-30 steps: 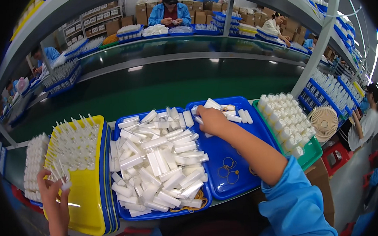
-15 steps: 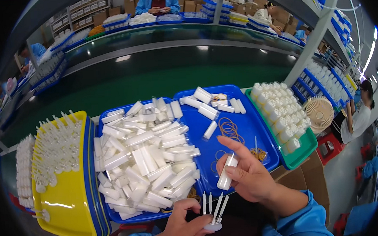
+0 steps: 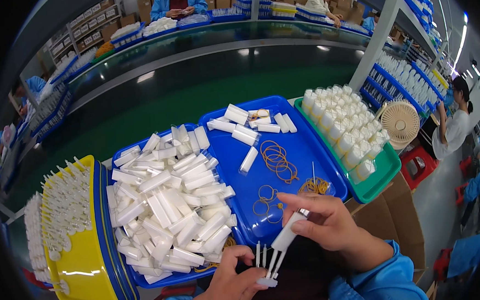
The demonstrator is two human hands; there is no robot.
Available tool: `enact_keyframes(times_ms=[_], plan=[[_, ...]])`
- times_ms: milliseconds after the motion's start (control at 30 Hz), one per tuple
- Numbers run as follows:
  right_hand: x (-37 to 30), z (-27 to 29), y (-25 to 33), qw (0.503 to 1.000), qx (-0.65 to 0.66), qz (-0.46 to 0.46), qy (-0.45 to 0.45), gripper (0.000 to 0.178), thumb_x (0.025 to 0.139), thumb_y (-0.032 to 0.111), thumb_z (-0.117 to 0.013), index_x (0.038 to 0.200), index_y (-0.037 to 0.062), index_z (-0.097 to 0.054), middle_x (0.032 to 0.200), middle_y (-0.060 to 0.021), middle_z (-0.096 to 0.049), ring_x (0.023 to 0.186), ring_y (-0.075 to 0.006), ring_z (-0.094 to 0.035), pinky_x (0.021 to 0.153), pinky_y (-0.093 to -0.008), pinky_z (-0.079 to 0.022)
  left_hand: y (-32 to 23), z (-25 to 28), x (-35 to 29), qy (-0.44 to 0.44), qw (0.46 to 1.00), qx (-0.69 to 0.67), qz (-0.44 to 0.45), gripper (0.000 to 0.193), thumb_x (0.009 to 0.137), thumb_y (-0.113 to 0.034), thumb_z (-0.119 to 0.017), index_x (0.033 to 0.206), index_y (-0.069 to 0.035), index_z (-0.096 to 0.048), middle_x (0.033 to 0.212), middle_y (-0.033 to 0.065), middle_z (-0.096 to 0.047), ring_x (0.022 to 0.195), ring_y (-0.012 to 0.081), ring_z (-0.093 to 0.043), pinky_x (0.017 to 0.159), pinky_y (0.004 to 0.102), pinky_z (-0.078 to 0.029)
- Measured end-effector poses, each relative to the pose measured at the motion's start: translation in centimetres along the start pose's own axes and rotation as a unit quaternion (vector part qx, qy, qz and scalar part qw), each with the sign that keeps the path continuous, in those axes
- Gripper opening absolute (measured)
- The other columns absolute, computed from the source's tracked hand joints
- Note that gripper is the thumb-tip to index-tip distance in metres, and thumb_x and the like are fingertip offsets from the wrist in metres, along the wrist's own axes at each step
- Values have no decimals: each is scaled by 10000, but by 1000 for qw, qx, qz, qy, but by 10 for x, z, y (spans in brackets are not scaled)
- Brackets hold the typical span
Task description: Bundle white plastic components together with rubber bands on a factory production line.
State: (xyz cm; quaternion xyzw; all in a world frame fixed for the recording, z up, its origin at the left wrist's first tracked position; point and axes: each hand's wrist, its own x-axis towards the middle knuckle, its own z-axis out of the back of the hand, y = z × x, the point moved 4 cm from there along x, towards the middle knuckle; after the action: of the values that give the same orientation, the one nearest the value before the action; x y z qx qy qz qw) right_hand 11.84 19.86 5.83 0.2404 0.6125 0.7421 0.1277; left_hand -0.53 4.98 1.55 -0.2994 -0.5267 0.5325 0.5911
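My left hand is closed on the edge of a small white round base with thin upright prongs, low in front of me. Between thumb and fingers of my right hand is a white tube with a clear sleeve, tilted, its upper end shiny. The tube's lower end meets the tops of two prongs; whether they go inside cannot be seen. Two other prongs stand bare beside my left fingers. Beyond the hands, a blue tray bears loose rubber bands and several more white tubes.
Left of that, another blue tray holds a heap of white tubes. A stacked yellow tray carries pronged bases at far left. At right are a green tray of upright bundles, a fan and a cardboard box. Co-workers sit beyond the green belt.
My right hand has moved down slightly and tilted the tube, bringing its lower end onto two prongs. The left hand keeps its hold. The whole view has shifted a little.
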Motion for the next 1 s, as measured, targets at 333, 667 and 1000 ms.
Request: enact_keyframes(times_ms=[333,667,1000], plan=[[-18,-15,-2,970,216,-111,-1,439,849,44,-581,1272,32,-464,967,-28,-581,884,-83,-518,803,-234,-420,-15,6,8,-36,996,-18,-77,256,763,-243,-674,873,-45,-554,909,164,-518,834,311,-500,701,368,-417],[45,-22,2,979,-131,117,105,373,795,93,-597,1160,28,-558,951,-60,-624,905,-250,-543,848,-380,-399,-19,26,3,-105,987,51,-107,200,727,-172,-690,800,-80,-527,946,148,-559,964,365,-470,840,468,-353],[112,9,-61,801,-596,52,42,200,754,63,-563,952,44,-574,846,-106,-582,726,-229,-597,629,-337,-493,-26,34,-8,-124,987,-18,-102,270,630,-194,-777,797,-59,-613,821,113,-630,1083,412,-480,935,510,-304]])
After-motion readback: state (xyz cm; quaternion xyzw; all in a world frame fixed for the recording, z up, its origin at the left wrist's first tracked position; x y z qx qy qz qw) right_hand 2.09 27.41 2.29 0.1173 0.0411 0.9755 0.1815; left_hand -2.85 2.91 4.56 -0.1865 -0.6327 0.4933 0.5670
